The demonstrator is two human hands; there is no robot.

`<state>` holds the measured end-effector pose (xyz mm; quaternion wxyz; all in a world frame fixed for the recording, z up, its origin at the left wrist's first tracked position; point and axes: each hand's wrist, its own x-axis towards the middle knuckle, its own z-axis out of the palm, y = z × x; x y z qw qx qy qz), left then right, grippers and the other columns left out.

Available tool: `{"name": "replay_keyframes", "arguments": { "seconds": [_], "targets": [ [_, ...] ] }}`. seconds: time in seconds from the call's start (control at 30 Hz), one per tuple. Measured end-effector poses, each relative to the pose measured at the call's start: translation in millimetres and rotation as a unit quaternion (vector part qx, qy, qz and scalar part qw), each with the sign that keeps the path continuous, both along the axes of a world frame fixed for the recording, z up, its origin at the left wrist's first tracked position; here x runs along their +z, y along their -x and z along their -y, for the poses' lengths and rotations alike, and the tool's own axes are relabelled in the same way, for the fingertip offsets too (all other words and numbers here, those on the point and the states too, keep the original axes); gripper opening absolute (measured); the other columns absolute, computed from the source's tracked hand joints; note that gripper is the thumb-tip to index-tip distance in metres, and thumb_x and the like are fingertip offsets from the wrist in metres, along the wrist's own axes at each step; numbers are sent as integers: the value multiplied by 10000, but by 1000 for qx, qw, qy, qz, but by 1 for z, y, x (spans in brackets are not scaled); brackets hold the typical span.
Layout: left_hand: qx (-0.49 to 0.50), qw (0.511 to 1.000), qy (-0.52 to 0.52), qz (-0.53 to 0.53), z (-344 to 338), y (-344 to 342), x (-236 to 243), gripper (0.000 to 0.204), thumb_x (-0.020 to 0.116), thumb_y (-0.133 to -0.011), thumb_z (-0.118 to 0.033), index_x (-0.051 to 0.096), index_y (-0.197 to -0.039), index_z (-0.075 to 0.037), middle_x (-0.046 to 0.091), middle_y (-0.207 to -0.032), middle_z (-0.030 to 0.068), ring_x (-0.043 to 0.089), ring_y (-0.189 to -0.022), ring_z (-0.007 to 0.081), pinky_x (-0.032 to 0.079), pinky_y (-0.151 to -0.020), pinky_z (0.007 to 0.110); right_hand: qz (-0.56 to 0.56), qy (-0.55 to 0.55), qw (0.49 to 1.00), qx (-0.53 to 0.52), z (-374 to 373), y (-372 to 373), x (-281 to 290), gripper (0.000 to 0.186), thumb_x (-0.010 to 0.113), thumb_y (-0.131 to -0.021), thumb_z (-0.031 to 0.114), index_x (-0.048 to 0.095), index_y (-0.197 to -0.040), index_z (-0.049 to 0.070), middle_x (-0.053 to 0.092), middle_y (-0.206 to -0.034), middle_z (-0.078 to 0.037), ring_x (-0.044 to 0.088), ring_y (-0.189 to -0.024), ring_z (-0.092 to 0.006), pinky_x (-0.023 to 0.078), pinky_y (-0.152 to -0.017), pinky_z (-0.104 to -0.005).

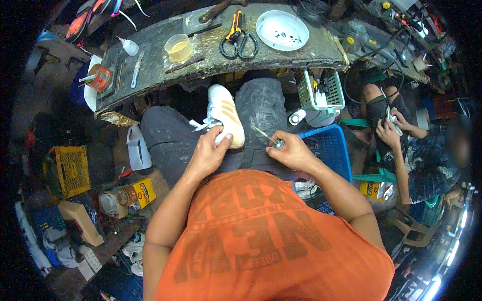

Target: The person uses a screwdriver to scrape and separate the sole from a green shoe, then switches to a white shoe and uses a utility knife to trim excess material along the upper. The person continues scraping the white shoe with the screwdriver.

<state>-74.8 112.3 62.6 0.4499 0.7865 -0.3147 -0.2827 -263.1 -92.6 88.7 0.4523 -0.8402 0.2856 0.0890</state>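
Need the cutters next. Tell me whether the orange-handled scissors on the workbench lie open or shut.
Shut. The orange-and-black-handled metal scissors lie flat on the grey workbench, blades together pointing away, the two finger loops side by side.

Head-worn view, straight down, close.

1. One white shoe (224, 118) with tan stripes.
2. One pair of orange-handled scissors (237, 35).
3. One white plate (282, 30).
4. One yellow cup (178, 47).
5. Two crates: one blue (329, 145), one yellow (72, 169).
6. One white basket (326, 93).
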Motion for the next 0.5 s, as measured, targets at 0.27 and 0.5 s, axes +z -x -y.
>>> {"name": "replay_keyframes", "arguments": {
  "seconds": [0.27,0.5],
  "targets": [
    [5,996,-13,86,15,7,17,592,762,-932,-417,471,-1267,-24,639,-915,187,703,-782,357,562,-743,437,30,2,999,37,3,0,-3,384,773,-825,351,691,-996,17,712,-837,-236,713,-818,-425,551,-733,-482],
    [-94,989,77,84,31,12,7,317,541,-1088,-268,576,-967,23,555,-917,171,620,-828,299,472,-752,462,25,88,994,60,3,-9,14,304,765,-833,281,705,-971,17,722,-843,-222,734,-819,-362,550,-736,-458]
  ]
}}
